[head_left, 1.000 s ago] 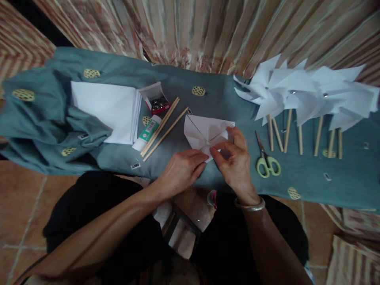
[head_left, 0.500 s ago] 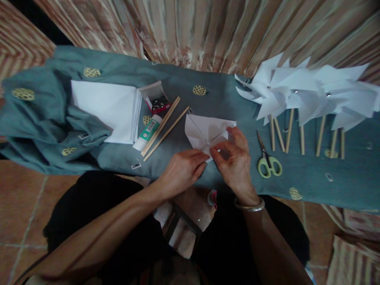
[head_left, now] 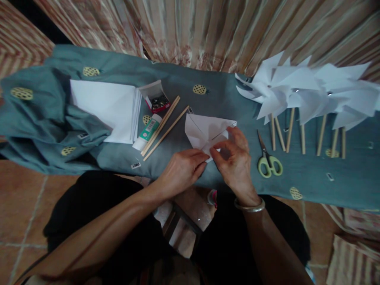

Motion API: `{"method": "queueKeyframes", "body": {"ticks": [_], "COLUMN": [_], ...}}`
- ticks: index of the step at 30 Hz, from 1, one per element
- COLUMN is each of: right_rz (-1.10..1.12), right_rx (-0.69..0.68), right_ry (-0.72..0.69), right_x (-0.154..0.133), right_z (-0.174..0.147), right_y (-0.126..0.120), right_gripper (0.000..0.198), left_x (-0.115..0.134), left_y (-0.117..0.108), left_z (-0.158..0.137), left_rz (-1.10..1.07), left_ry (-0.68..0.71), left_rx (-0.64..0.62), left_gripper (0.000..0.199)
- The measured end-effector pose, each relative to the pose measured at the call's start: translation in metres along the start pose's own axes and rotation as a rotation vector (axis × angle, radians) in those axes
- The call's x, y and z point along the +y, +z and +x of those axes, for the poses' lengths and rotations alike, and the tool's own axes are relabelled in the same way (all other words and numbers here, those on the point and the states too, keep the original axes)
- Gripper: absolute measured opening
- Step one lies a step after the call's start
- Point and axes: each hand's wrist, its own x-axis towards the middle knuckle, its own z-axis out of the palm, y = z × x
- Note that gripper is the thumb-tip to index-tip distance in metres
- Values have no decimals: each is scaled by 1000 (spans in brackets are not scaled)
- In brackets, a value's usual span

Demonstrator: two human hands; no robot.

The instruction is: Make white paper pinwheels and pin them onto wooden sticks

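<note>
A white sheet of paper (head_left: 204,128) with dark diagonal lines lies in front of me, part of it curled in toward its middle. My left hand (head_left: 185,166) pinches the near edge of this paper, thumb and fingers pressed together. On its right side, my right hand (head_left: 236,162) grips the paper between thumb and fingers, close to the left fingertips. Just right of that hand rest green-handled scissors (head_left: 268,161), blades pointing away. The near corner of the paper is mostly hidden by my fingers.
Several white paper pinwheels (head_left: 308,93) on wooden sticks lie at the right. To the left are loose wooden sticks (head_left: 166,132), a glue tube (head_left: 147,132), an open small box (head_left: 158,101) of shiny metal pieces and a paper stack (head_left: 103,109). A green cloth (head_left: 219,93) covers the table.
Both hands hold almost the same pose on the paper. The view has shifted very slightly; nothing has been picked up or let go.
</note>
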Motion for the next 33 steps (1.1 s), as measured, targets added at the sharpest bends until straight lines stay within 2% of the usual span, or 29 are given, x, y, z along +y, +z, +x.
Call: {"method": "queueKeyframes", "body": {"ticks": [16,21,26,33], "right_rz": [23,26,-26,-135], "right_rx": [-23,-25,-35,-110], "right_ry": [-39,-58,-139,-187], "right_x": [4,5,2,-3], "right_z": [-5,-7,-8,-14], "right_y": [3,4,3,4], "right_gripper": [8,16,22,32], "left_x": [1,0,-1,0], "left_y": [0,1,2,1], "left_z": [0,0,0,0], "left_rz": [11,10,25,19], "left_ry": [4,3,13,8], "left_rx": [-7,-9,-3,-15], "left_gripper": [22,21,20,18]}}
